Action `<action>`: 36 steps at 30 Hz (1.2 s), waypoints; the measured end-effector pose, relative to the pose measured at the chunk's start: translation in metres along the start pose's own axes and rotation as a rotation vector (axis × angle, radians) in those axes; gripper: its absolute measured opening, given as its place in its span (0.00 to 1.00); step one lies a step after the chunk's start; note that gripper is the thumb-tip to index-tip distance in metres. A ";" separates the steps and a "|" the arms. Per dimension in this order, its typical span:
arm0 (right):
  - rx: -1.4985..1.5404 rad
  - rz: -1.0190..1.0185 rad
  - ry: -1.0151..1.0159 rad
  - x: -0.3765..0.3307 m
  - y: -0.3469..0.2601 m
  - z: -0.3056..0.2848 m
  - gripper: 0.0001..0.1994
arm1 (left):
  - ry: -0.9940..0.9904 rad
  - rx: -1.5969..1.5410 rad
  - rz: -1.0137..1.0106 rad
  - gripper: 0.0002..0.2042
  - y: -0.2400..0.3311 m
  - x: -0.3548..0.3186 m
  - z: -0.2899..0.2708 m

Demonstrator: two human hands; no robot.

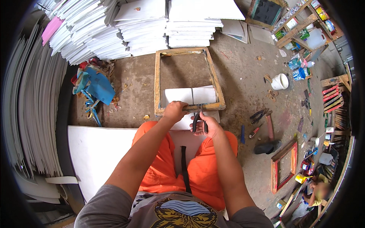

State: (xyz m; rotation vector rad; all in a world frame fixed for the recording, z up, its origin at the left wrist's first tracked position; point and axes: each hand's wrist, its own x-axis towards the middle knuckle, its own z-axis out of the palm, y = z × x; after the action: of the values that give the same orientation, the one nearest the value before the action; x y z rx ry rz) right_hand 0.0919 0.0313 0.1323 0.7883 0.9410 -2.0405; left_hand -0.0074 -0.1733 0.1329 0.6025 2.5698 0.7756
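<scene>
the pliers (pixel 195 122) could slip off the near rail of the wooden frame (pixel 215 106), just ahead of the knees, and nip the left hand (pixel 175 111) if their bite is shallow. that hand grips the rail; the right hand (pixel 212 127), partly curled, holds the pliers' spread handles.

curled left hand (pixel 175 111) beside right hand (pixel 213 127)

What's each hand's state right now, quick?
Left hand: closed on the near bar of the wooden frame.
Right hand: holding black-handled pliers at that bar.
</scene>
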 end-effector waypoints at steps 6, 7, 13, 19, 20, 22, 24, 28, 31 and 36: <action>0.082 0.025 0.026 0.013 0.007 -0.012 0.27 | -0.018 0.001 -0.013 0.20 0.001 0.002 0.000; 0.072 0.011 0.056 0.014 0.009 -0.010 0.27 | -0.016 0.000 -0.013 0.20 0.001 0.002 -0.001; -0.715 -0.194 0.621 0.025 0.013 0.016 0.22 | -0.005 0.034 -0.022 0.21 0.003 0.001 -0.001; -0.189 -0.361 0.521 0.006 0.020 -0.009 0.22 | -0.033 0.009 -0.051 0.20 0.000 0.004 0.001; -0.108 -0.348 0.496 -0.001 0.021 -0.011 0.22 | -0.038 0.002 -0.050 0.20 0.001 0.004 0.002; 0.055 -0.323 0.443 -0.012 0.023 -0.014 0.24 | -0.033 0.010 -0.064 0.21 0.002 0.002 0.000; 0.003 -0.250 0.321 -0.017 0.023 -0.014 0.24 | -0.015 0.000 -0.056 0.21 0.002 0.002 0.000; -0.071 -0.126 0.078 -0.019 0.021 0.015 0.23 | 0.024 -0.022 -0.023 0.21 -0.003 0.002 0.004; -0.109 -0.094 0.046 -0.013 0.015 0.028 0.24 | 0.030 -0.016 -0.020 0.21 -0.001 0.002 0.003; -0.020 -0.071 -0.003 0.002 0.010 0.021 0.27 | 0.023 -0.018 -0.034 0.21 0.001 0.002 0.000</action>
State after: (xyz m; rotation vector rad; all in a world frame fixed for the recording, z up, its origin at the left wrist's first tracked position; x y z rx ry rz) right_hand 0.0947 0.0088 0.1389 0.7509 0.9991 -2.0894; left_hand -0.0087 -0.1713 0.1328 0.5465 2.5837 0.7981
